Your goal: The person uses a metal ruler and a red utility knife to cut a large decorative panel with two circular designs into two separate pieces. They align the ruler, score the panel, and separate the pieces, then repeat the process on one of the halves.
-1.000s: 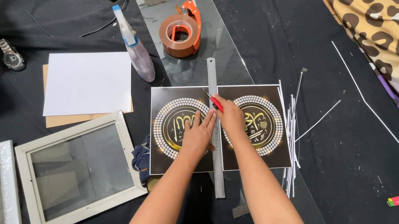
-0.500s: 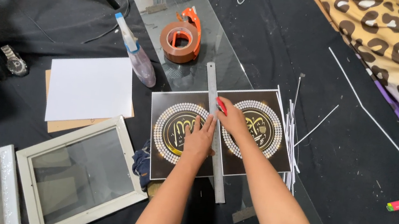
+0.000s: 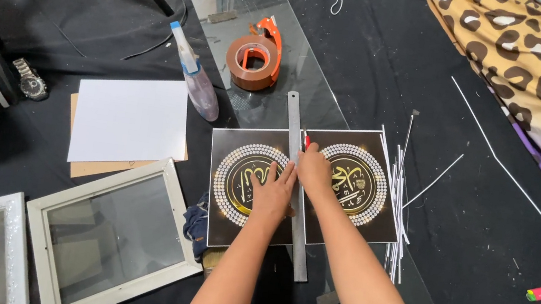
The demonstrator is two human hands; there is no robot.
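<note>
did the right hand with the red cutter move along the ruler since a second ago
Cannot tell. The right hand sits beside the metal ruler, between the two round designs of the print, much as before; any slide is too slight to separate from camera shift.

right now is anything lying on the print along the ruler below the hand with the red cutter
Nothing visible does. The right hand holds the red cutter at the ruler; the left hand presses on the ruler's other side, on the print.
</note>
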